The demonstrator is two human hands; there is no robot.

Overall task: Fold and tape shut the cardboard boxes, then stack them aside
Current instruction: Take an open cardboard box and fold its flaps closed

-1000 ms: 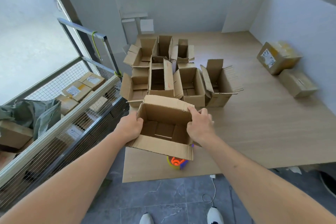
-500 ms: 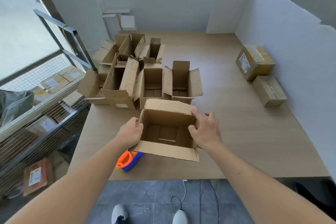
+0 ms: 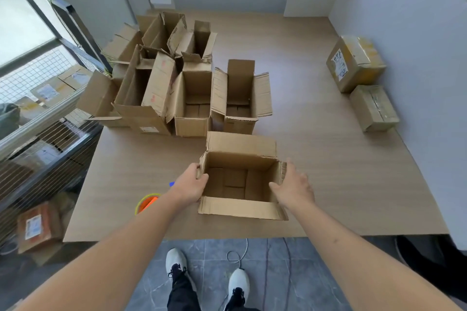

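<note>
Cardboard box (image 3: 240,179) sits open near the front edge of the table (image 3: 341,184), caught between the two hands: the left hand (image 3: 190,185) has its grip curled round the short flap on its side, thumb over the rim, while the right hand (image 3: 293,188) lies against the opposite short flap with fingers fairly straight, thumb reaching inward. None of its four flaps is folded down yet; the far one stands up and the near one hangs out toward the person. Beyond the grip, a cluster of open boxes (image 3: 192,101) waits with flaps splayed, so I judge most of the work remains. Well off to the right of the grip, two taped boxes (image 3: 364,88) rest by the white wall. Just left of the left wrist lies an orange tape dispenser (image 3: 147,202). The cardboard looks thin, corrugated and matte, with ragged flap edges; the table is smooth pale woodgrain.
</note>
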